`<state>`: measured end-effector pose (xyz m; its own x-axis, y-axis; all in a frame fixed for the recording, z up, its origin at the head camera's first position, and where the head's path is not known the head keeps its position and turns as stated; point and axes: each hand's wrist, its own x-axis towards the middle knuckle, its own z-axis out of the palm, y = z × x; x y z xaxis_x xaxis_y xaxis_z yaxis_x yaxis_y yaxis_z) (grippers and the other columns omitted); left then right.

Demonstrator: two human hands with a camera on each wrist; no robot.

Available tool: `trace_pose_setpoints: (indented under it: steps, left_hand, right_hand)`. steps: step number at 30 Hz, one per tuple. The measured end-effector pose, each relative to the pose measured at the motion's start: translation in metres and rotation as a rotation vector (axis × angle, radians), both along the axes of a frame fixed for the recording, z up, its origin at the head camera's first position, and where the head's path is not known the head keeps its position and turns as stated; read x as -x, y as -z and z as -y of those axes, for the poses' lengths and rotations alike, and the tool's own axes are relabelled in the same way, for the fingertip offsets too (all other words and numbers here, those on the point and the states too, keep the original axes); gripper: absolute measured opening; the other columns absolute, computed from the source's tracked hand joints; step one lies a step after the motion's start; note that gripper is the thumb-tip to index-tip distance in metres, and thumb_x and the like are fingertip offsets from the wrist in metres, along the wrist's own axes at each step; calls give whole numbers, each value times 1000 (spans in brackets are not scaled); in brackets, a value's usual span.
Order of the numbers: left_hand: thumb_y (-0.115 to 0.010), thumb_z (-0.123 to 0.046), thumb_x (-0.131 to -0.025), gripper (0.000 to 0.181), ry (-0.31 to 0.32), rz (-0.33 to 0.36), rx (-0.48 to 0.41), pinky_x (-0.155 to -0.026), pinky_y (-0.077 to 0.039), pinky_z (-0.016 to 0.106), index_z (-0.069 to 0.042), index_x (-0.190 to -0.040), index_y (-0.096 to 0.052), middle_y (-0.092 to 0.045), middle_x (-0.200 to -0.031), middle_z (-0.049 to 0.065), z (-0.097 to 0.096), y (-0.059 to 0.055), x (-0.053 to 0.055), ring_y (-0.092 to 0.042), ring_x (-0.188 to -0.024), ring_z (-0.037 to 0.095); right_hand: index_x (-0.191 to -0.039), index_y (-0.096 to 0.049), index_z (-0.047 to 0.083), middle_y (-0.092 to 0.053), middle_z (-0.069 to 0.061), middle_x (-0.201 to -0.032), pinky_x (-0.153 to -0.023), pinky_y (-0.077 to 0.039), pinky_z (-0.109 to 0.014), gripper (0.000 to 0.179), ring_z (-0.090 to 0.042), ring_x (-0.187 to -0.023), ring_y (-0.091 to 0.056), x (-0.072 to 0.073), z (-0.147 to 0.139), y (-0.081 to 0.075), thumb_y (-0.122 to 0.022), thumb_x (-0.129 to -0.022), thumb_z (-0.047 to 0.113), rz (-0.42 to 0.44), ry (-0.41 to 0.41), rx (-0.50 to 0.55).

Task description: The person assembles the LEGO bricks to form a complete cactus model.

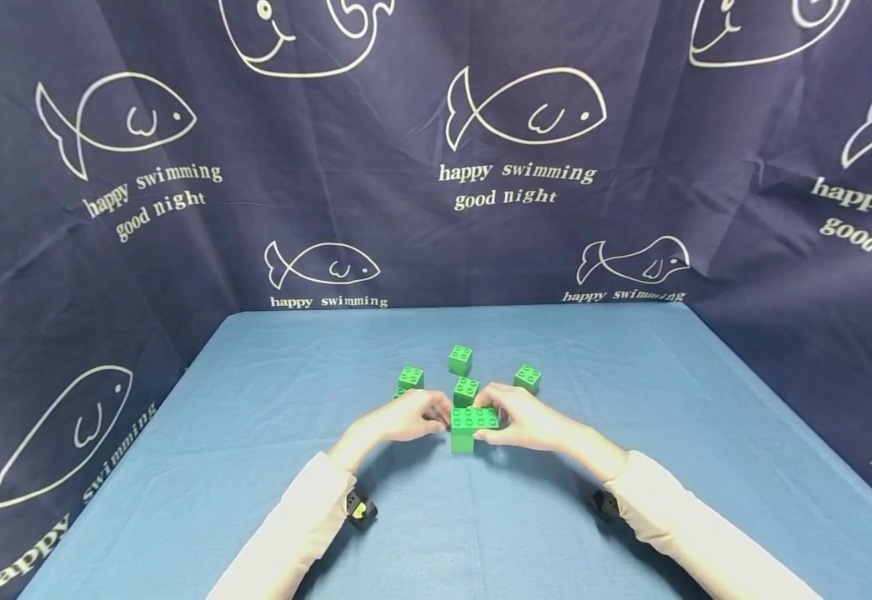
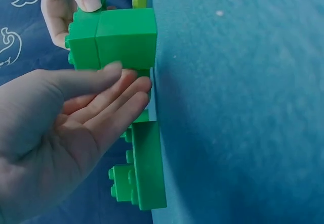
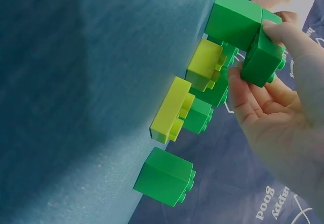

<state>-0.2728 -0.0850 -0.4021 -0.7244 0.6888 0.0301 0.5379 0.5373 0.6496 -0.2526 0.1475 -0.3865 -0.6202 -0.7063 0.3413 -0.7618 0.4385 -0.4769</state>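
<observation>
A long green toy brick (image 1: 463, 417) with studs on top sits over one end of a taller green block (image 1: 462, 442), with its other end jutting to the right. My right hand (image 1: 522, 418) pinches that jutting end, thumb at the near side and fingers at the far side; the right wrist view shows the grip on the long brick (image 3: 260, 57). Close to the left side of the block is my left hand (image 1: 409, 415). Its fingers are extended in the left wrist view, with the thumb tip right at the block's lower edge (image 2: 126, 44).
Behind the hands stand several green blocks, among them a far one (image 1: 460, 360), a left one (image 1: 410, 377) and a right one (image 1: 528, 379). Two yellow-green bricks, one upper (image 3: 202, 64) and one lower (image 3: 172, 110), show in the right wrist view. A dark printed curtain (image 1: 406, 167) surrounds the blue table (image 1: 293, 358).
</observation>
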Motion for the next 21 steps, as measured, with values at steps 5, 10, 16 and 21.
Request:
trace_pose_setpoints:
  steps: [5,10,16,21]
  left_hand:
    - [-59,2,-88,18,-19,-90,3,-81,-52,24,0,-105,-60,-69,-94,10,-4,2,4,-66,-90,21]
    - [-59,1,-88,20,-42,-81,-14,-85,-52,27,-1,-108,-60,-68,-100,12,-8,0,8,-65,-94,22]
    - [-58,2,-87,23,-38,-76,-35,-88,-52,31,0,-109,-60,-67,-106,13,-11,-1,11,-65,-98,24]
    - [-55,4,-88,24,-15,-98,-29,-90,-51,31,-1,-110,-60,-68,-108,12,-15,1,17,-64,-102,24]
  right_hand:
    - [-96,-60,7,-59,-1,-87,-61,-53,-25,24,-9,-73,-52,0,0,0,-74,-79,17,-2,-9,2]
    - [-95,-60,7,-59,-1,-87,-62,-53,-29,24,-9,-73,-52,-1,-1,0,-74,-79,16,3,-1,2]
    - [-95,-60,7,-59,-1,-87,-62,-53,-30,23,-9,-74,-52,-2,0,0,-74,-78,15,8,-2,7]
    - [-96,-60,7,-59,-1,-88,-61,-53,-29,24,-9,-74,-53,-1,0,0,-74,-78,16,-2,-5,4]
